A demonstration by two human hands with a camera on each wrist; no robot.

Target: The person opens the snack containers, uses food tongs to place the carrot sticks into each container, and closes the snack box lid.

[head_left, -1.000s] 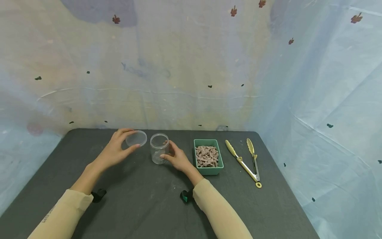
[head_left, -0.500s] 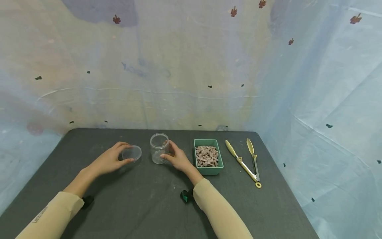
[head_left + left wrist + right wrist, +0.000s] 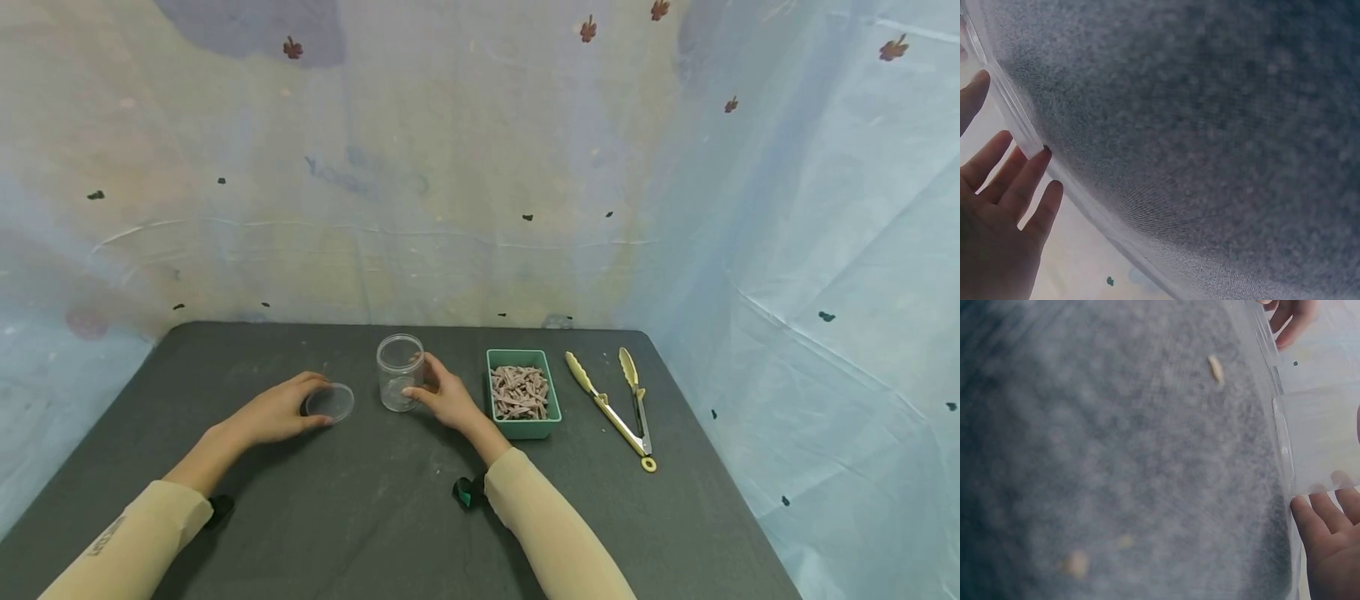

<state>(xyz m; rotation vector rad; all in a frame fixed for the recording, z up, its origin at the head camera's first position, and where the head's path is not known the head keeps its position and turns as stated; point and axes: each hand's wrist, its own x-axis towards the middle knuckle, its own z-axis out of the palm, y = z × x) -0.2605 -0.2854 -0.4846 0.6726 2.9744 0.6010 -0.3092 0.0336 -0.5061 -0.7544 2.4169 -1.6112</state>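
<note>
At the left of the head view, a round clear plastic lid [image 3: 330, 402] lies low at the tabletop. My left hand [image 3: 279, 410] holds it by the edge, thumb on the near side and fingers on the far side. In the left wrist view the lid [image 3: 1017, 115] shows edge-on between thumb and fingertips. To its right stands an upright clear jar [image 3: 396, 375], uncovered, with nothing visible inside. My right hand [image 3: 448, 398] grips its right side, thumb in front and fingers behind. The right wrist view shows the fingers [image 3: 1316, 522] against the transparent wall of the jar [image 3: 1319, 440].
A green rectangular tub [image 3: 557, 408] full of brownish strips stands right of the right hand. Further right lie spread tongs [image 3: 618, 423] with yellow tips. Small pale crumbs [image 3: 1216, 369] dot the dark table [image 3: 360, 517]. A patterned sheet [image 3: 450, 167] hangs behind it.
My left hand has carried the lid away from the jar, down and slightly left, to the tabletop. The right hand and the jar have stayed in place.
</note>
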